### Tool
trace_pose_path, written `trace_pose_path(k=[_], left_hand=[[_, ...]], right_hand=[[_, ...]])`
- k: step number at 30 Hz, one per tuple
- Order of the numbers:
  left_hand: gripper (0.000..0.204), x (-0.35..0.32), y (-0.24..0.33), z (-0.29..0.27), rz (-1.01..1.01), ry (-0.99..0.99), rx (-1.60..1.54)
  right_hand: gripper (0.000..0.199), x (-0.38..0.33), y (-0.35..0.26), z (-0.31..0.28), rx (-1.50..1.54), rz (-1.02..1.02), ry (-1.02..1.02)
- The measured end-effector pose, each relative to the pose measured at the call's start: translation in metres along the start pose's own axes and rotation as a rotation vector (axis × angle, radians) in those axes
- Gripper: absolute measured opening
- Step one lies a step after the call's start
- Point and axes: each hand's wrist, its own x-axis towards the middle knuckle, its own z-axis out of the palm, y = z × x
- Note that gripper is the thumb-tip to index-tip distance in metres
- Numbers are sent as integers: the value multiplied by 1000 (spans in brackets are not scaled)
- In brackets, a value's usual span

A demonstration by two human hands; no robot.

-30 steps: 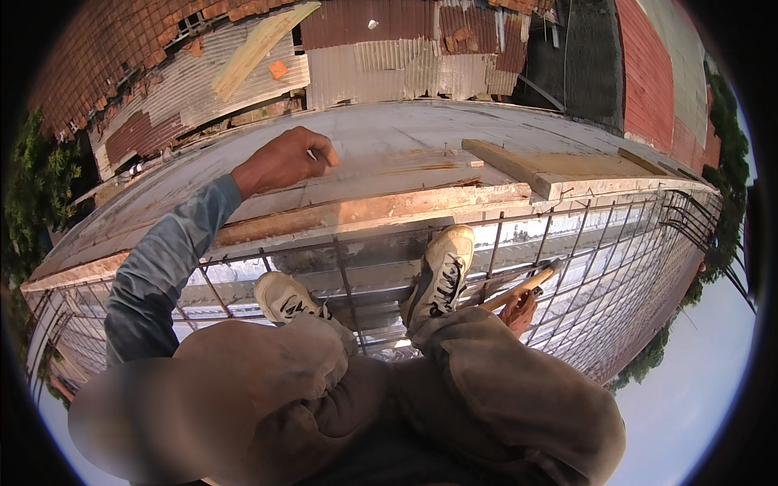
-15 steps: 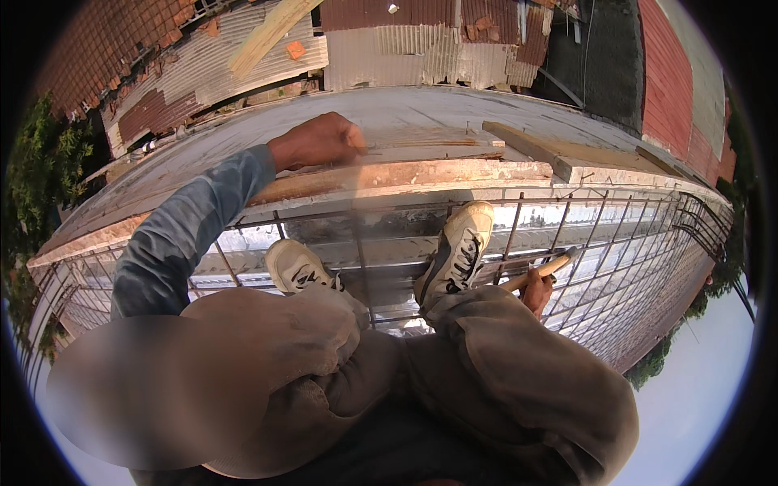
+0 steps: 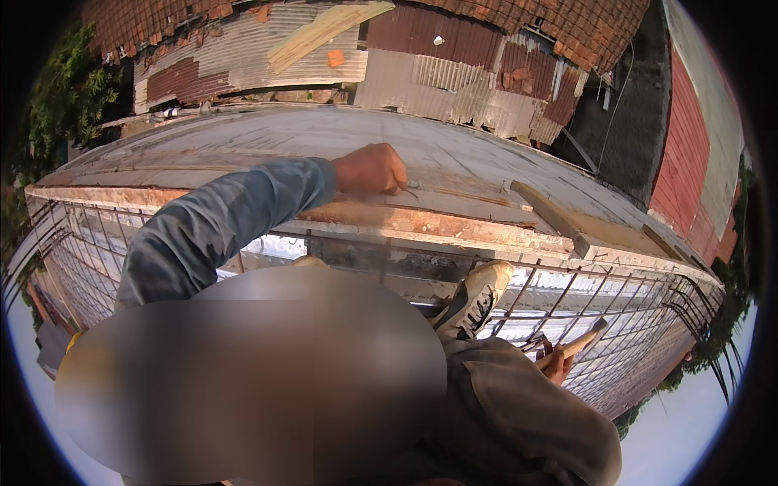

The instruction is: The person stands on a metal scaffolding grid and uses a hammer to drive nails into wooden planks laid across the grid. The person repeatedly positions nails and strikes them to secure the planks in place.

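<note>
Beyond the long timber board (image 3: 454, 231), my left hand (image 3: 373, 168) is closed just above the grey panel (image 3: 356, 134). A thin dark piece shows by its fingertips, too small to name, and I cannot see whether the fingers hold it. Lower right, my right hand (image 3: 557, 366) is wrapped round a wooden-handled tool (image 3: 577, 345) with a grey end, tilted up and away over the steel bar grid (image 3: 624, 316). My right shoe (image 3: 482, 293) rests near the bars below the board. A blurred patch hides much of my lap and the other shoe.
A short plank (image 3: 547, 212) lies on the panel to the right of the board. Bent bar ends (image 3: 689, 308) stick out at the far right. Past the panel's far edge, rusty corrugated roofs (image 3: 462, 77) and a red roof (image 3: 685, 154) lie below.
My left hand has moved right along the board, still closed. The view has shifted and turned. The tool in my right hand now points more steeply upward.
</note>
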Motion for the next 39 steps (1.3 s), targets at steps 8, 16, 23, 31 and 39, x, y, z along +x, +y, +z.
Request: trace_pose_path(k=[8, 16, 23, 31, 39], left_hand=[[24, 12, -8, 4, -27, 0, -36], [22, 14, 10, 7, -178, -1, -91], [23, 28, 4, 14, -211, 20, -115], [22, 30, 2, 13, -305, 21, -220], [26, 30, 5, 12, -343, 32, -188]], right_hand=[[65, 7, -212, 73, -188, -362, -578], [77, -15, -330, 244, -863, -195, -1309], [58, -19, -277, 314, -1363, -503, -1497], [51, -32, -285, 346, -1453, -342, -1493], [67, -38, -274, 358, -1680, -569, -1518]])
